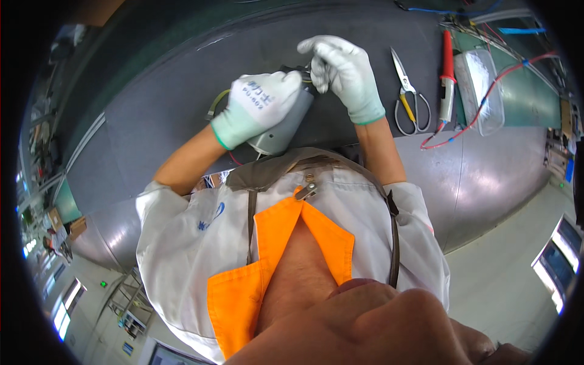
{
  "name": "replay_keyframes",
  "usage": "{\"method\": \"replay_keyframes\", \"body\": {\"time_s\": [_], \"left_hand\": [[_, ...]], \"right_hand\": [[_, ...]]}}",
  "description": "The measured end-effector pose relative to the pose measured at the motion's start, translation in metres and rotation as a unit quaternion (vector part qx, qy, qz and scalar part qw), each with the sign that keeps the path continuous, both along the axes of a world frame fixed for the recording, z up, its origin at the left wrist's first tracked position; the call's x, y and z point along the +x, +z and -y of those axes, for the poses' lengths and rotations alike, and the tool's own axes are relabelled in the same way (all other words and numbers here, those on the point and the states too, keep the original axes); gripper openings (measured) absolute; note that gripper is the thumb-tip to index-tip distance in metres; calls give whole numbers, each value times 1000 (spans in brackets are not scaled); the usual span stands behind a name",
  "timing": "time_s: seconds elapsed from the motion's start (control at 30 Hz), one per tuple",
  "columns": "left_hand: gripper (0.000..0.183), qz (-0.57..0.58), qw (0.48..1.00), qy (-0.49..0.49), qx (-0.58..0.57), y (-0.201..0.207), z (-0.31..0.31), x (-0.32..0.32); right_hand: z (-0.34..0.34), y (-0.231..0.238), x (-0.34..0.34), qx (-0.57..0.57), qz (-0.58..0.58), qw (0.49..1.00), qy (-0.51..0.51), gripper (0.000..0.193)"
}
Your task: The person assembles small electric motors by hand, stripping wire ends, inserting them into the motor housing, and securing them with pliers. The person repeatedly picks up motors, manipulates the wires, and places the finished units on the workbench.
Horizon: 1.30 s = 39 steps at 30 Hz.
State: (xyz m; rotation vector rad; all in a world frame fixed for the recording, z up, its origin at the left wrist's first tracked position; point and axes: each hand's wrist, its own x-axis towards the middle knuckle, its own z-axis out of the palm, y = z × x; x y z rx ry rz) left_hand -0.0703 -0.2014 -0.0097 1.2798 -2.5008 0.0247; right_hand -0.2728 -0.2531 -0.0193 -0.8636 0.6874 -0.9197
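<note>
Grey housing (291,123); partly hidden behind left hand (261,104).

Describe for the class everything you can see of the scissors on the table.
The scissors have pointed, silvery blades, seemingly metal, that look together or nearly so. Behind the pivot, two slim greyish handles widen into large loops, with a yellow section on the left one. They lie on the dark table, points away from the person, between the right hand and the red-and-white tool, visibly touching neither.
</note>
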Motion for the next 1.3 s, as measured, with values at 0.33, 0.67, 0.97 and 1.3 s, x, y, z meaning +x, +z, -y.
{"method": "replay_keyframes", "body": {"time_s": [0.33,0.67,0.97,1.3], "left_hand": [[25,97,981,-160,42,15,0,6],[24,-50,992,-103,48,26,30,29],[36,-171,873,-118,442,34,96,-8],[38,-186,926,-170,280,55,122,-10]], "right_hand": [[27,14,54,-10,-29,998,47,23],[-61,-16,-146,-247,-716,622,-199,42],[-137,-52,-153,-283,-790,524,-144,67],[-83,18,-80,-237,-536,808,55,77]]}}
